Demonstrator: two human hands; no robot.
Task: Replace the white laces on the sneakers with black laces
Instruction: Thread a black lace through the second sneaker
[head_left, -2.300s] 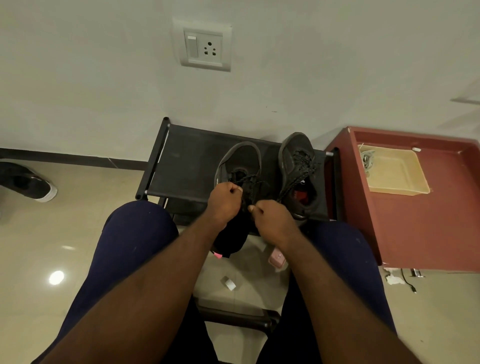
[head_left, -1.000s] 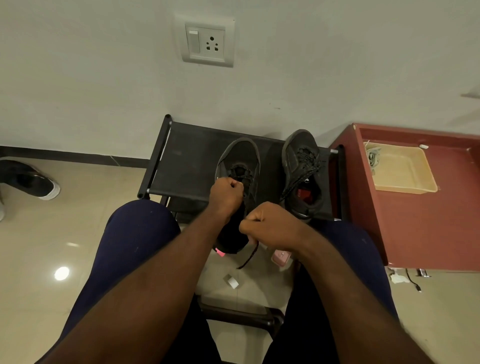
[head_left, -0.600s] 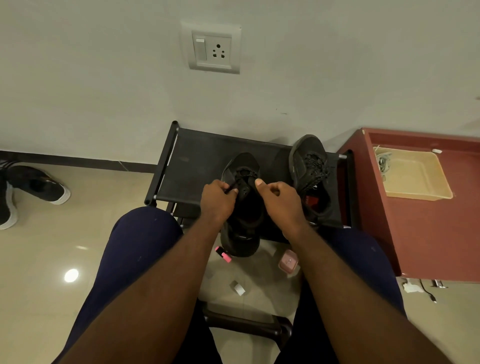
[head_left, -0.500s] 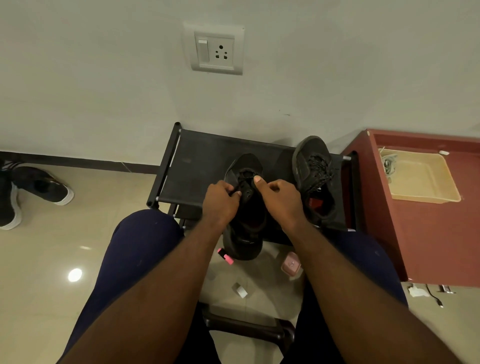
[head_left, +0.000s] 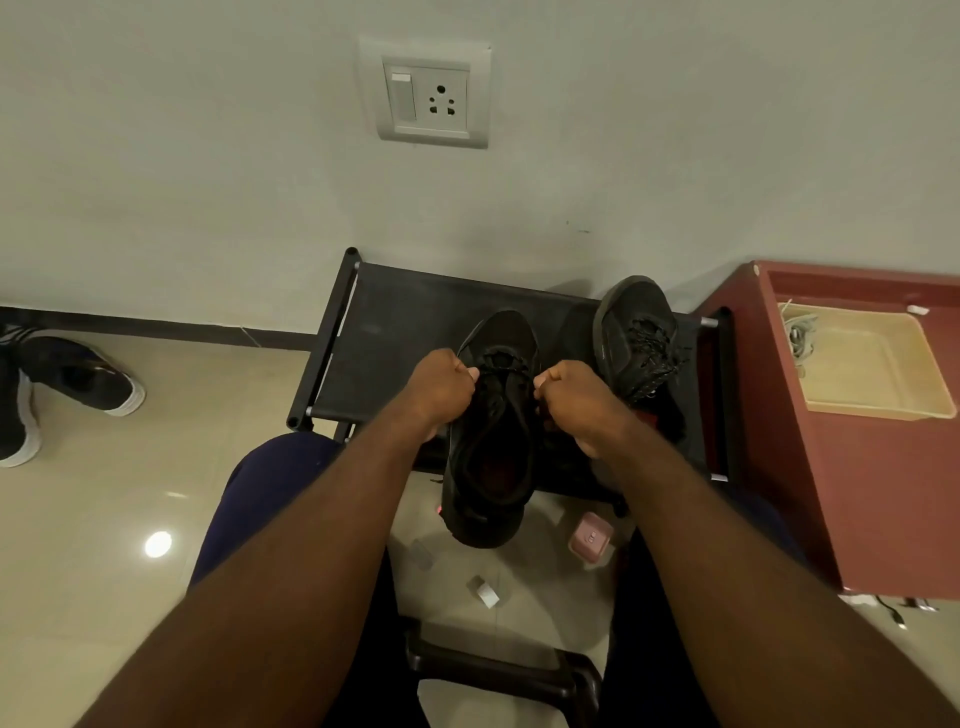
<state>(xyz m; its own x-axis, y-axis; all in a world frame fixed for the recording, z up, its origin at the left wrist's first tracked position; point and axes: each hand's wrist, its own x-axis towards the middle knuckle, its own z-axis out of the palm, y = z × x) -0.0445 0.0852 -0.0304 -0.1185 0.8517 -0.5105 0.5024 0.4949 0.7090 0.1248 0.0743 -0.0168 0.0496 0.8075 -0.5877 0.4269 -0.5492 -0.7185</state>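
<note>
A black sneaker (head_left: 493, 447) lies toe-away on the black rack (head_left: 400, 332), its heel hanging over the near edge. My left hand (head_left: 441, 389) pinches the black lace (head_left: 501, 364) at the sneaker's left side. My right hand (head_left: 571, 395) pinches the same lace at the right side, and the lace runs taut between them across the eyelets. A second black sneaker (head_left: 636, 332) with black laces lies on the rack to the right. White laces (head_left: 795, 332) sit in a beige tray (head_left: 872, 405).
A maroon cabinet (head_left: 883, 493) carries the tray at right. Another pair of dark shoes (head_left: 67, 384) lies on the tiled floor at left. A pink box (head_left: 589, 538) and small scraps lie on the floor between my knees. The wall with a socket (head_left: 434, 93) stands behind the rack.
My right hand came up from low beside the sneaker to the eyelets. Both hands have since drawn apart sideways, pulling the lace tight. The view has shifted slightly.
</note>
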